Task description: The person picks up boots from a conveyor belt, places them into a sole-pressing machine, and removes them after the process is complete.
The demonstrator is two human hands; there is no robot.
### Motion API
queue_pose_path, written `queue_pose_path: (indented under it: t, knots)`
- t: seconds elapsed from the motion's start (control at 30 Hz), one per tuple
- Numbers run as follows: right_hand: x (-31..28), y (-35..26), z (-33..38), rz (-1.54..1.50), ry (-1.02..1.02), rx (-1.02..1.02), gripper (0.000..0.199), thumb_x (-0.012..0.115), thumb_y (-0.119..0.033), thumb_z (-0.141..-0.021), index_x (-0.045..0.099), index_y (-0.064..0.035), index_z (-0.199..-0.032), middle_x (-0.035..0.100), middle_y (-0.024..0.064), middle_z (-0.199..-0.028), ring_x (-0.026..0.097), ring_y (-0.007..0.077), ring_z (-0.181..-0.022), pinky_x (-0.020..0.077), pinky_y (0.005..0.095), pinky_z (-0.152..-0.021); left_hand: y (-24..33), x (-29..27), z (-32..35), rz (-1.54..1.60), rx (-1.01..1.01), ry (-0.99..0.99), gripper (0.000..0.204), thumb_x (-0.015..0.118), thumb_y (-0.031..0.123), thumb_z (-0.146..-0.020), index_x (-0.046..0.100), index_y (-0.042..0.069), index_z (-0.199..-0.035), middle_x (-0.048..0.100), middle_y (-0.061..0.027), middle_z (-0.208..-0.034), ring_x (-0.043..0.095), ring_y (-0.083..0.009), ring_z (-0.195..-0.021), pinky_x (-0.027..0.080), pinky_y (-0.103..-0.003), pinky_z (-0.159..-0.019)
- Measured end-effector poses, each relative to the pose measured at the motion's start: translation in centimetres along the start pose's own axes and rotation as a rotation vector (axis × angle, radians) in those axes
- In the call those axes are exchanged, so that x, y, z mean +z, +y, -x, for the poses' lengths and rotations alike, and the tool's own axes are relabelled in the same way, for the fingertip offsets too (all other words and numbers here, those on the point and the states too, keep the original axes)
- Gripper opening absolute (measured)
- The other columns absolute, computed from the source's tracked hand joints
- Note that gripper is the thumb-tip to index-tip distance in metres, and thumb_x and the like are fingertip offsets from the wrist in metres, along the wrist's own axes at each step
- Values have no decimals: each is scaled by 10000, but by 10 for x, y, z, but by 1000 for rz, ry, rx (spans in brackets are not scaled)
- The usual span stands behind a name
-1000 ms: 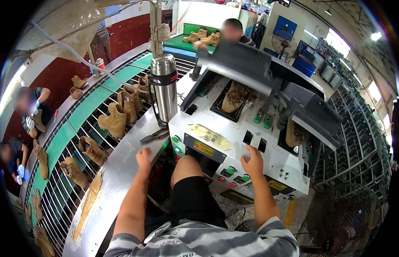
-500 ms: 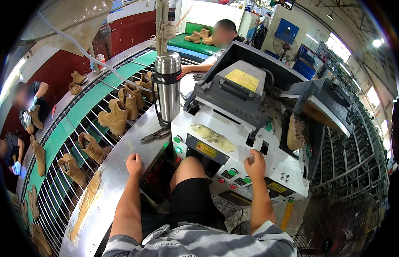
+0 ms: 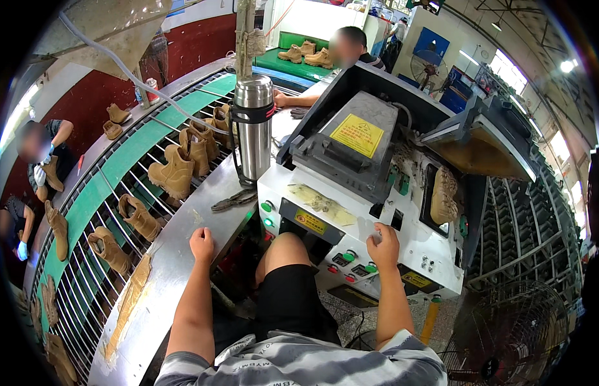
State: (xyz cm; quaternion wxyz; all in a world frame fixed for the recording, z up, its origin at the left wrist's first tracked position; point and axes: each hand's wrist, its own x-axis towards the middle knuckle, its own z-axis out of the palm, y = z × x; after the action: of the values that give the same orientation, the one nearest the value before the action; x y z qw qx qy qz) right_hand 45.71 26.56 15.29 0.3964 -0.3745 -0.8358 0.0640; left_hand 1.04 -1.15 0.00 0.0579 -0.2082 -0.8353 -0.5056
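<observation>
Left hand (image 3: pixel 201 244) loosely curled, empty, resting on steel surface (image 3: pixel 177 257), pliers (image 3: pixel 234 199) at one o'clock, right hand (image 3: pixel 383 245) pressing machine panel (image 3: pixel 351 254), fingers bent, holding nothing.

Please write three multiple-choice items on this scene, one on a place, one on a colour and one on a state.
1. Where does the steel flask stand?
A. on the metal counter left of the machine
B. on the floor by the fan
C. on the green belt among the boots

2. What colour is the label on the machine's lid?
A. blue
B. yellow
C. white

3. How is the right hand?
A. holding a boot
B. raised clear of everything
C. resting on the white machine front

Answers:
1 A, its base sits on the counter beside the pliers.
2 B, it shows yellow on the grey lid.
3 C, its fingers lie on the panel above the buttons.
</observation>
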Motion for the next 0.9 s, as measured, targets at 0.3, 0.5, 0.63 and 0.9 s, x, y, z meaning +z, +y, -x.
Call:
queue_pose_path:
  t: [0.3, 0.5, 0.63, 0.9]
  knots:
    - [-11, 1, -11, -188, -132, 53, 452, 693, -60, -697, 606, -76, -1140, 650, 120, -1067, 620, 291, -988, 500, 362, -821, 5, -3, 3, -2, -5, 2, 231, 591, 197, -870, 628, -13, -780, 598, -154, -699, 586, -285, -649, 465, -376, -641]
    - [-13, 12, -11, -397, -220, 199, 476, 710, -52, -706, 598, -60, -1169, 655, 106, -1113, 621, 243, -1037, 475, 337, -859, 7, -3, 6, 15, -11, 37, 248, 586, 199, -872, 623, -21, -762, 600, -158, -682, 580, -282, -622, 465, -377, -630]
    - [-14, 13, -11, -388, -234, 219, 463, 705, -53, -711, 602, -61, -1163, 655, 108, -1111, 622, 248, -1042, 475, 340, -864, 11, -5, 6, -16, -6, 19, 252, 584, 201, -873, 625, -21, -762, 605, -161, -681, 584, -272, -614, 466, -374, -623]
    - [-16, 9, -11, -374, -222, 163, 396, 701, -58, -723, 617, -58, -1110, 654, 107, -1083, 620, 260, -1030, 481, 346, -867, 11, -5, 8, 8, -7, 37, 265, 582, 204, -875, 614, -24, -745, 590, -163, -662, 573, -273, -607, 459, -378, -618]
